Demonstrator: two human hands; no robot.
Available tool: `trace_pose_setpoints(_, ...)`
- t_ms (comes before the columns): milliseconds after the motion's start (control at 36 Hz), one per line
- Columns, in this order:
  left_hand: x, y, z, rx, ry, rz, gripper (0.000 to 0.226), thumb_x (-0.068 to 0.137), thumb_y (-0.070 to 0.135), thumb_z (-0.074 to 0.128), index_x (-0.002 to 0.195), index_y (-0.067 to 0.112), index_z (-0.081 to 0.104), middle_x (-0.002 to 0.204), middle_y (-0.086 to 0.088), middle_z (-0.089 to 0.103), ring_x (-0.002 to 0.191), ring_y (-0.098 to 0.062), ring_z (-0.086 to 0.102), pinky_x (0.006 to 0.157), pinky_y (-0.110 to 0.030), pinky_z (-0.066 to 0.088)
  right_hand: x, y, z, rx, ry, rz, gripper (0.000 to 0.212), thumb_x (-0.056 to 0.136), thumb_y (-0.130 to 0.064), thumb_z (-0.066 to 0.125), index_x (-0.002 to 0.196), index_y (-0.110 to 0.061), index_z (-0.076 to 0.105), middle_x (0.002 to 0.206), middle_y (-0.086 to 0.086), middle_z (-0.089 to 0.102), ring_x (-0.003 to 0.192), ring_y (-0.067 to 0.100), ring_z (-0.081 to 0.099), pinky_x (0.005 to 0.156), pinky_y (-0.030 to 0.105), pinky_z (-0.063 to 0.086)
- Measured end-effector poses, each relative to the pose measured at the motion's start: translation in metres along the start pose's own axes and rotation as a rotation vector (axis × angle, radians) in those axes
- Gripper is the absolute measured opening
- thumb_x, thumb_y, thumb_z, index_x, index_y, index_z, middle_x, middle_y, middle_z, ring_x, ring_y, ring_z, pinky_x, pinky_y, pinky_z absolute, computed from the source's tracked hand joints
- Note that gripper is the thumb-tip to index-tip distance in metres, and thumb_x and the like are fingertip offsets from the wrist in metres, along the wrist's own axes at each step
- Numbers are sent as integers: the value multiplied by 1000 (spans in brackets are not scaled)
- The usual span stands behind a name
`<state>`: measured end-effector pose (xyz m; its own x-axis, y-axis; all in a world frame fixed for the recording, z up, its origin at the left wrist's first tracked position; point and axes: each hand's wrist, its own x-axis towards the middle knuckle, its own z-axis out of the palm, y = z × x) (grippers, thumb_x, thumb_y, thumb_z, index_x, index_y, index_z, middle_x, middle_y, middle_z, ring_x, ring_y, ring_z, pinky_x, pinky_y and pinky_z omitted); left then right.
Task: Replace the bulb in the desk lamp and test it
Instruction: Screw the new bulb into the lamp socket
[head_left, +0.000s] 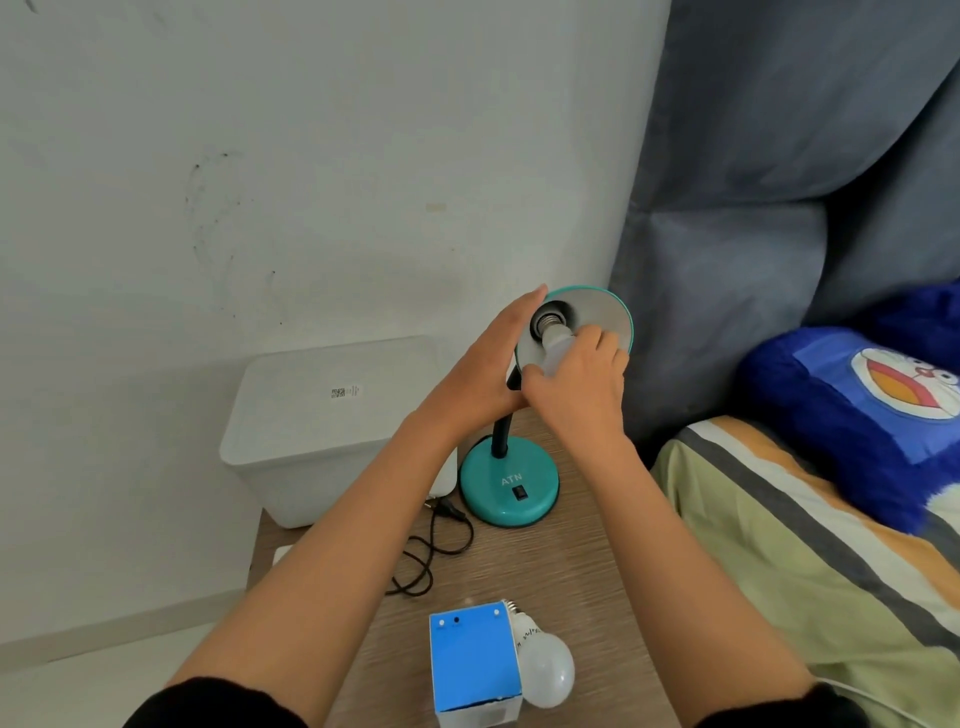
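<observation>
A teal desk lamp stands on the wooden bedside table, its round base (509, 488) bearing a black switch and its shade (597, 312) tilted up toward me. My left hand (483, 374) cups the left outer side of the shade. My right hand (576, 384) grips a white bulb (557, 345) whose metal screw base sits at the mouth of the shade's socket. A second white bulb (545, 670) lies on the table near me, beside a blue and white bulb box (475, 662).
The lamp's black cord and plug (441, 540) lie loose on the table (571, 582). A white bin (322, 426) stands left of the table against the wall. A bed with a striped sheet (779, 545) and a blue cushion (872, 415) lies to the right.
</observation>
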<state>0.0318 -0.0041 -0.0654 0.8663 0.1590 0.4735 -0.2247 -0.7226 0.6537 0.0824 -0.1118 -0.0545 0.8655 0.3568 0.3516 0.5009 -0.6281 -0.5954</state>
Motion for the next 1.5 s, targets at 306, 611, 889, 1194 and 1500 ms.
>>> trace_pose_setpoints(306, 0, -5, -1, -8, 4, 4, 96, 75, 15, 77, 147, 28, 15, 144, 20, 24, 134, 8, 24, 111, -17, 24, -3, 8, -7, 304, 27, -21, 54, 84, -26, 60, 130, -9, 37, 127, 15, 47, 115, 33, 47, 94, 45, 43)
trace_pose_setpoints(611, 4, -4, 0, 13, -11, 1, 100, 72, 15, 79, 148, 27, 14, 147, 13, 25, 136, 1, 24, 112, -25, 27, 4, 3, -9, 355, 35, 19, 55, 91, -45, 47, 130, -7, 37, 124, 18, 49, 110, 32, 49, 88, 42, 46)
trace_pose_setpoints(889, 3, -5, -2, 35, -21, 1, 105, 68, 11, 80, 148, 27, 13, 143, 20, 23, 134, 6, 23, 111, -21, 26, 14, -5, -17, 469, 12, 159, 55, 91, -44, 49, 126, -2, 39, 134, 15, 42, 115, 27, 46, 79, 26, 35)
trace_pose_setpoints(1194, 2, -3, -3, 46, -30, -13, 108, 67, 13, 82, 147, 31, 12, 148, 14, 24, 136, 0, 24, 113, -29, 28, 8, 9, -23, 347, -66, 100, 69, 79, -34, 68, 134, -6, 36, 130, 14, 37, 115, 27, 44, 82, 24, 31)
trace_pose_setpoints(1500, 1, -2, -3, 45, -17, -8, 106, 69, 14, 81, 147, 29, 12, 149, 10, 25, 136, -3, 26, 112, -28, 29, 2, 11, -26, 328, 32, 31, 53, 81, -45, 62, 121, -13, 46, 113, 14, 58, 105, 30, 55, 82, 35, 46)
